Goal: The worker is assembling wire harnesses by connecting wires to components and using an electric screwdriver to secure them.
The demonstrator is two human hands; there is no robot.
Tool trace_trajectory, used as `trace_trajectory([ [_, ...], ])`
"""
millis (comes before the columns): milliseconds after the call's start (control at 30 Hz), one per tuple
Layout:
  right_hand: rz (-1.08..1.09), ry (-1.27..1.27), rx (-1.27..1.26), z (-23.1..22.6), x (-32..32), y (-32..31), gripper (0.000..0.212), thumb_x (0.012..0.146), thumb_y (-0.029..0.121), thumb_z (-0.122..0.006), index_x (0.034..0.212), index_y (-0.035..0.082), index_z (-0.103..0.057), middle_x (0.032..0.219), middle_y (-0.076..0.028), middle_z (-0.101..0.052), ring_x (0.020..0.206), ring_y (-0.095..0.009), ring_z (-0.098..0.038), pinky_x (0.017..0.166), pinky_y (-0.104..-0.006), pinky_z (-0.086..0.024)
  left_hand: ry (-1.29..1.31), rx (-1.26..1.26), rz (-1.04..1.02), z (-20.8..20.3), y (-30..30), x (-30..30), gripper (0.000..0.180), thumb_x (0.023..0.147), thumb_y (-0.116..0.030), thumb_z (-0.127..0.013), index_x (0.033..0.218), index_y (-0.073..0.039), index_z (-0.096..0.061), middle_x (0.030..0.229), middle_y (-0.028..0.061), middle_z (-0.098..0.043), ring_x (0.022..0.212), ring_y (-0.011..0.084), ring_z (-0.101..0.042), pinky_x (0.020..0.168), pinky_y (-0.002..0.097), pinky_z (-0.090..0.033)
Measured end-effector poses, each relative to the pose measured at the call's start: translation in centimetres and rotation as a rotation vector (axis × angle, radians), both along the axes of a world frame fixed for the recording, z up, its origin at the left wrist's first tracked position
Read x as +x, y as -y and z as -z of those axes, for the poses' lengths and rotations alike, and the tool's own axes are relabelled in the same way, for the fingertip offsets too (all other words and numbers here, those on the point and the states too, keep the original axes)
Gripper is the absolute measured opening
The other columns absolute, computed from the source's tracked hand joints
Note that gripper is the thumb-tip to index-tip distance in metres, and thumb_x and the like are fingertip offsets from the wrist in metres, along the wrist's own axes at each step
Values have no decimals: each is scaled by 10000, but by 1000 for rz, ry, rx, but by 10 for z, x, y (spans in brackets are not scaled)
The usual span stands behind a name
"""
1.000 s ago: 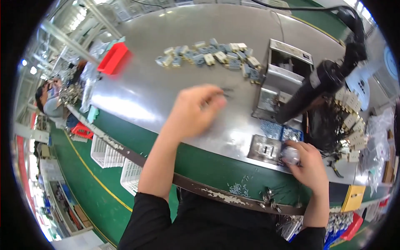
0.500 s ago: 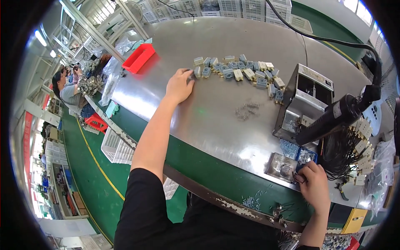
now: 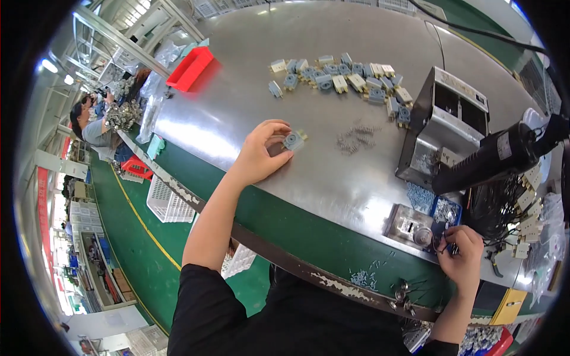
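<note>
My left hand is closed round the side of a small grey block with brass-coloured ends, low over the steel table. Thumb and fingers press it from both sides. At the right, my right hand is closed, fingers curled around something dark and partly shiny that I cannot make out. It is beside a flat metal fixture with a round metal ring. Several grey and cream blocks lie in a band across the far middle. Small springs lie scattered in a heap nearer to me.
A red tray stands at the far left. On the right are an open metal box, a black cylindrical tool, a blue tray of small parts and a bundle of black wires. Loose screws lie near the front edge.
My left hand has come nearer from the block group, bringing a grey block with it. My right hand stays by the fixture, its fingers now curled around a dark thing. The view has shifted slightly.
</note>
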State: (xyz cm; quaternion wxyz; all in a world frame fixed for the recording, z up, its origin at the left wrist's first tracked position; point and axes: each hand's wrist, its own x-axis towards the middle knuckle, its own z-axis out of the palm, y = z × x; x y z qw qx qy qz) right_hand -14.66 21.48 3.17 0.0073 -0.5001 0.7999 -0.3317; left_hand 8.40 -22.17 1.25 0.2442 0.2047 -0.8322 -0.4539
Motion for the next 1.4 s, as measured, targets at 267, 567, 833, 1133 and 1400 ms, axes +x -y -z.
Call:
trace_trajectory([
  [267,58,-68,24,-3,4,0,184,775,-56,-750,933,8,-680,806,-103,-656,761,-285,-670,688,-360,-508,241,-188,86,-11,-33,-15,399,776,-33,-875,1142,-31,-716,1196,110,-724,1111,267,-697,969,371,-545],
  [567,-32,-119,-114,-5,0,6,235,778,-86,-775,993,4,-746,813,-98,-660,662,-246,-628,588,-335,-480,-22,-311,370,-40,-72,-25,461,709,-9,-921,1130,-14,-732,1067,113,-744,988,231,-742,848,330,-591],
  [833,-8,-130,-178,-1,-3,-1,230,744,-107,-766,951,-9,-738,791,-87,-641,661,-223,-644,577,-314,-490,-198,-82,494,-46,-108,-47,582,765,35,-869,1312,81,-674,1220,176,-645,1024,230,-692,845,337,-597],
  [1133,-17,-86,-271,4,-11,-7,198,741,-57,-790,928,-24,-736,805,-112,-686,682,-239,-679,606,-321,-533,-33,-281,639,-10,-177,-95,463,799,9,-814,1251,-55,-745,1065,87,-587,823,230,-641,695,346,-568],
  [1400,-76,-106,-265,4,-14,-14,282,674,-26,-794,944,-22,-713,837,-119,-703,711,-250,-698,628,-330,-549,28,-412,771,-17,-184,-103,370,822,-39,-793,1190,-63,-768,1162,98,-697,853,271,-701,732,358,-596],
])
